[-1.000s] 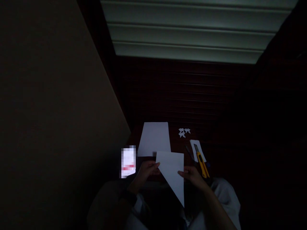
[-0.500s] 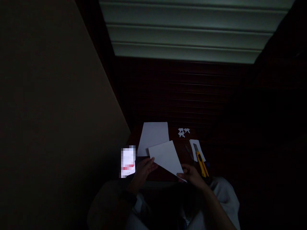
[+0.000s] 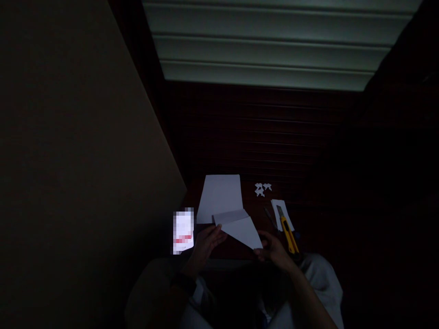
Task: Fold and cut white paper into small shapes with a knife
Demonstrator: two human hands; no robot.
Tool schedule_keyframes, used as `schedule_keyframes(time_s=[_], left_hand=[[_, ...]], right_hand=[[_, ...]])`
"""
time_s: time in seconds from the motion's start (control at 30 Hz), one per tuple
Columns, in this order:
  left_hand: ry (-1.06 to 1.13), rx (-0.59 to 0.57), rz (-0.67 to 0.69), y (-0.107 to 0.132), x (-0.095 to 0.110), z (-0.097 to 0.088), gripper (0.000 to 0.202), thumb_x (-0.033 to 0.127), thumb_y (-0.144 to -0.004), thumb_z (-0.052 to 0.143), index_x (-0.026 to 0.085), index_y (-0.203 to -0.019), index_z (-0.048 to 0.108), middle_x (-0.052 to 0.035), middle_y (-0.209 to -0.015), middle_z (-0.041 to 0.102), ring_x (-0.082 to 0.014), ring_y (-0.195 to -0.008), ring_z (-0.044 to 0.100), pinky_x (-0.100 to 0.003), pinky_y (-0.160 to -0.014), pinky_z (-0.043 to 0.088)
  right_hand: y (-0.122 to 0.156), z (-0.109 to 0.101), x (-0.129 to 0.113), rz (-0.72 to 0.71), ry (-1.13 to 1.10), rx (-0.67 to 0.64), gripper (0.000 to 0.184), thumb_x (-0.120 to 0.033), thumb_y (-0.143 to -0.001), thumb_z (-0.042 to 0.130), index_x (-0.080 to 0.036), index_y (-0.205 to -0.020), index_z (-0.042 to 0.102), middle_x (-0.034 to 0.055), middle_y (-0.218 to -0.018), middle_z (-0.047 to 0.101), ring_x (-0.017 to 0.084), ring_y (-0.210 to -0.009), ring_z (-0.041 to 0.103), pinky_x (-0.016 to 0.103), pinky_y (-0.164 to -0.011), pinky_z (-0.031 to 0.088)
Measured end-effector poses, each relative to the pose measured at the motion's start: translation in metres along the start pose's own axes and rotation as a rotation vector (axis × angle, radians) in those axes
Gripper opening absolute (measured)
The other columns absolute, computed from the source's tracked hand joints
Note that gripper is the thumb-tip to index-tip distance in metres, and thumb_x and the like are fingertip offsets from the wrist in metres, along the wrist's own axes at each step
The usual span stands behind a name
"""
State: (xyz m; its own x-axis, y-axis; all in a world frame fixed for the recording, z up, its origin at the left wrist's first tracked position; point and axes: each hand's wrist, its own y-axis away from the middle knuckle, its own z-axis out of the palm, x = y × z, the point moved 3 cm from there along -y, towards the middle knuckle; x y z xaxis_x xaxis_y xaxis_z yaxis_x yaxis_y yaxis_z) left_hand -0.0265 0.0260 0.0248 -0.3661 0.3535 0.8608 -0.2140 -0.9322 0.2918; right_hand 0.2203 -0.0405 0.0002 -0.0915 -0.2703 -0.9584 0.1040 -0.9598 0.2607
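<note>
Both my hands hold one white sheet of paper (image 3: 242,232) above the near part of the dark table. At its left corner my left hand (image 3: 208,240) pinches the edge, thumb on top. My right hand (image 3: 270,249) grips the lower right corner between thumb and fingers. The sheet's far part shows a crease, with a shaded strip bent along it. Beneath and beyond it lies a larger white paper (image 3: 221,196), partly covered by the held sheet.
A yellow box cutter (image 3: 289,234) lies across small white paper slips (image 3: 279,208) on the right, beside a dark pen (image 3: 270,217). Small cut paper pieces (image 3: 262,189) sit farther back. At left glows a blurred lit screen (image 3: 183,230). A wall (image 3: 85,137) rises on the left.
The held sheet's far part has bent along a crease and now looks shaded. Its lower right corner has shifted slightly up and left. The left hand has barely moved.
</note>
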Motion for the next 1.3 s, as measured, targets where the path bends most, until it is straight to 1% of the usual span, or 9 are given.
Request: schedule_keyframes(time_s=[0.2, 0.43, 0.57, 0.67, 0.87, 1.07, 1.23, 1.3], left_hand=[[-0.028, 0.005, 0.003, 0.001, 0.001, 0.001, 0.034, 0.038, -0.069, 0.074, 0.011, -0.088, 0.065, -0.0120, -0.094, 0.070, -0.0242, -0.085, 0.068, -0.042, -0.086, 0.052], [-0.017, -0.007, 0.012, -0.001, -0.001, -0.001, 0.030, 0.037, -0.070, 0.074, 0.012, -0.082, 0.065, -0.0092, -0.087, 0.070, -0.0235, -0.083, 0.068, -0.043, -0.087, 0.052], [-0.002, -0.008, 0.015, -0.001, -0.002, -0.001, 0.028, 0.035, -0.071, 0.074, 0.012, -0.081, 0.064, -0.0083, -0.085, 0.070, -0.0231, -0.082, 0.068, -0.043, -0.087, 0.052], [-0.007, -0.014, 0.014, -0.001, -0.001, 0.000, 0.030, 0.036, -0.069, 0.075, 0.012, -0.081, 0.064, -0.0089, -0.086, 0.070, -0.0237, -0.083, 0.068, -0.043, -0.086, 0.052], [-0.030, -0.015, 0.024, 0.000, 0.000, 0.001, 0.032, 0.038, -0.069, 0.074, 0.011, -0.083, 0.065, -0.0104, -0.089, 0.069, -0.0238, -0.083, 0.068, -0.042, -0.086, 0.052], [-0.029, 0.020, 0.016, 0.000, -0.001, 0.000, 0.037, 0.042, -0.066, 0.076, 0.011, -0.084, 0.065, -0.0109, -0.089, 0.069, -0.0255, -0.085, 0.068, -0.044, -0.086, 0.052], [-0.034, 0.007, 0.020, -0.001, -0.002, -0.001, 0.033, 0.040, -0.069, 0.074, 0.011, -0.082, 0.064, -0.0103, -0.087, 0.070, -0.0244, -0.083, 0.068, -0.043, -0.086, 0.052], [-0.025, 0.012, 0.015, -0.001, -0.002, 0.000, 0.033, 0.039, -0.068, 0.075, 0.012, -0.081, 0.063, -0.0099, -0.086, 0.070, -0.0240, -0.082, 0.068, -0.043, -0.085, 0.052]], right_hand=[[0.000, 0.000, 0.000, 0.008, 0.015, -0.011, 0.070, -0.033, -0.062, 0.078, -0.019, -0.122, 0.045, -0.0035, -0.068, 0.062, 0.013, -0.052, 0.058, 0.025, -0.049, 0.046], [0.000, 0.000, -0.001, 0.014, 0.017, 0.003, 0.072, -0.034, -0.060, 0.079, -0.020, -0.123, 0.047, -0.0048, -0.066, 0.060, 0.012, -0.051, 0.058, 0.025, -0.049, 0.046], [0.001, 0.001, -0.003, 0.016, 0.026, 0.007, 0.074, -0.034, -0.060, 0.078, -0.019, -0.125, 0.046, -0.0048, -0.065, 0.061, 0.012, -0.050, 0.058, 0.025, -0.049, 0.045], [0.002, 0.001, -0.005, 0.022, 0.032, 0.012, 0.076, -0.034, -0.060, 0.078, -0.020, -0.127, 0.044, -0.0050, -0.065, 0.060, 0.013, -0.051, 0.058, 0.025, -0.050, 0.046], [0.002, 0.002, -0.007, 0.023, 0.012, 0.006, 0.091, -0.034, -0.060, 0.079, -0.021, -0.136, 0.031, -0.0063, -0.063, 0.060, 0.014, -0.051, 0.058, 0.026, -0.049, 0.047], [0.004, 0.002, -0.008, -0.001, 0.000, 0.000, 0.087, -0.033, -0.061, 0.078, -0.022, -0.136, 0.034, -0.0063, -0.062, 0.059, 0.013, -0.050, 0.058, 0.025, -0.049, 0.045], [0.005, 0.003, -0.011, -0.003, -0.005, -0.012, 0.089, -0.031, -0.061, 0.078, -0.025, -0.138, 0.033, -0.0067, -0.062, 0.059, 0.013, -0.051, 0.058, 0.025, -0.051, 0.047], [0.005, 0.003, -0.014, -0.010, 0.009, -0.026, 0.089, -0.032, -0.061, 0.078, -0.026, -0.138, 0.033, -0.0069, -0.061, 0.059, 0.012, -0.050, 0.057, 0.024, -0.051, 0.046]])
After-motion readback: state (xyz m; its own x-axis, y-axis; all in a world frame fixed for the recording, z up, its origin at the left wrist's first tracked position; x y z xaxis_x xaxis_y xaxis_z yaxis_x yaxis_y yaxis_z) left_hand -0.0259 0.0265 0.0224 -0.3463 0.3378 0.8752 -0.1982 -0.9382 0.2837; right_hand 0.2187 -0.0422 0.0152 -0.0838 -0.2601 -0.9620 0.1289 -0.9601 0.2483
